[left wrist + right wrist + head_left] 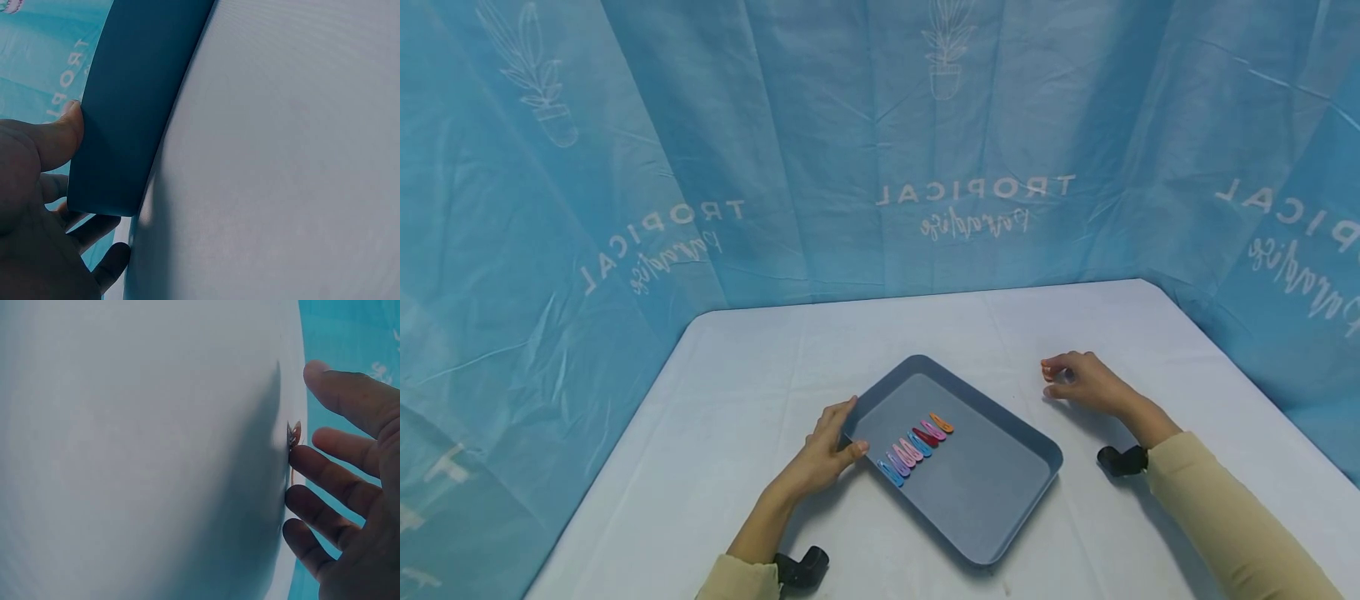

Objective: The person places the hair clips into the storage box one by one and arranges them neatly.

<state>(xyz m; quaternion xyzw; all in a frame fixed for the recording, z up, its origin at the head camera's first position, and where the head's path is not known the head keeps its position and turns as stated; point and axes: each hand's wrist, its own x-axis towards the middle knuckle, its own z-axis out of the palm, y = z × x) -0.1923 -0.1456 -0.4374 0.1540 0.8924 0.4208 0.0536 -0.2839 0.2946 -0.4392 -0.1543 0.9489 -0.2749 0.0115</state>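
Observation:
A grey-blue rectangular tray (992,475) lies at an angle on the white table. Inside it, several snap hair clips (916,446) in blue, purple, pink, red and orange form a slanting row. My left hand (822,454) holds the tray's left corner, thumb on one side and fingers round the other; the left wrist view shows the thumb (74,134) against the tray wall (122,125). To the right of the tray, my right hand (1086,382) hovers low with fingers apart, fingertips right at an orange hair clip (1046,369), which in the right wrist view (295,434) is partly hidden by them.
A white cloth covers the table (760,358). Blue curtains (850,150) with mirrored white lettering hang behind it and along both sides. Each wrist wears a black camera mount, one on the left (803,568) and one on the right (1122,461).

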